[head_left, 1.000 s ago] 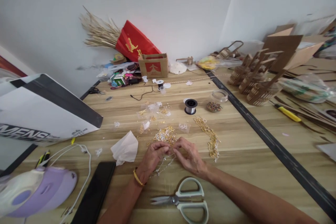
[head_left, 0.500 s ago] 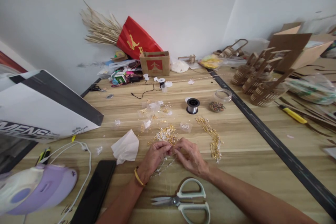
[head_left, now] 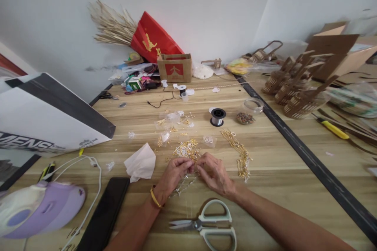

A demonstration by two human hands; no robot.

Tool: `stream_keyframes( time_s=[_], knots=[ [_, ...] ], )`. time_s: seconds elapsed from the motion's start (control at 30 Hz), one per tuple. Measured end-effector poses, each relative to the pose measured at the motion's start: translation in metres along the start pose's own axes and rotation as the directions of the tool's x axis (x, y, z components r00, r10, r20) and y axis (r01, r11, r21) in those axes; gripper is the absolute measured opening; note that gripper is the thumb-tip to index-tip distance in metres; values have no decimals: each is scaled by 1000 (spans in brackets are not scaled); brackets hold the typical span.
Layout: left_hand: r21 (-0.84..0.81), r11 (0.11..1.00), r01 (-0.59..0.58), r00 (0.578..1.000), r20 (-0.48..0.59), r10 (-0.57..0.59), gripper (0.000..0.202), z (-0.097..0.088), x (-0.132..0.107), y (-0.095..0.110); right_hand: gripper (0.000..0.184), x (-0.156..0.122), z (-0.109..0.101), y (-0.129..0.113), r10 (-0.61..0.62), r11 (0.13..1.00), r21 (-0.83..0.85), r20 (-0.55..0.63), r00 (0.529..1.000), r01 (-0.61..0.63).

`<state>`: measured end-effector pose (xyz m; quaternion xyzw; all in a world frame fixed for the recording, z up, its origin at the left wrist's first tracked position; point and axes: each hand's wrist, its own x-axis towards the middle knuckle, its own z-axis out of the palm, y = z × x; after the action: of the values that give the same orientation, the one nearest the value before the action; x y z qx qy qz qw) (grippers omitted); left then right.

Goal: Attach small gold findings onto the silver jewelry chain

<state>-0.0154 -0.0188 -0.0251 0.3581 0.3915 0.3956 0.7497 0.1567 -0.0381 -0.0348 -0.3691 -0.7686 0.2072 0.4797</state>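
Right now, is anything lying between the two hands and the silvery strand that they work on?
Nothing visible does. The left hand and the right hand meet fingertip to fingertip right on the silvery strand, which trails down below the left hand. The scissors lie nearer the person, apart.

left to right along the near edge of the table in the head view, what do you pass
purple device → black phone → scissors

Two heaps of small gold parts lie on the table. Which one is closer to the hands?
The round heap just beyond the left hand and right hand; the long heap lies apart, farther right.
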Motion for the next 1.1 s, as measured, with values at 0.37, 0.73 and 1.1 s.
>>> stream_keyframes(
  time_s=[0.37, 0.73, 1.1],
  knots=[
    [6, 1000, 0, 1000, 5, 0, 28, 0, 0, 1, 8, 0, 1, 1, -20, 1000, -4, -5, 1000, 20],
    [-19, 1000, 6, 1000, 1, -6, 27, 1, -1, 4, 9, 1, 1, -1, -15, 1000, 7, -4, 1000, 15],
    [56, 998, -19, 999, 29, 17, 30, 1, -2, 1, 8, -1, 2, 1, 3, 1000, 1, 20, 1000, -3]
  ],
)
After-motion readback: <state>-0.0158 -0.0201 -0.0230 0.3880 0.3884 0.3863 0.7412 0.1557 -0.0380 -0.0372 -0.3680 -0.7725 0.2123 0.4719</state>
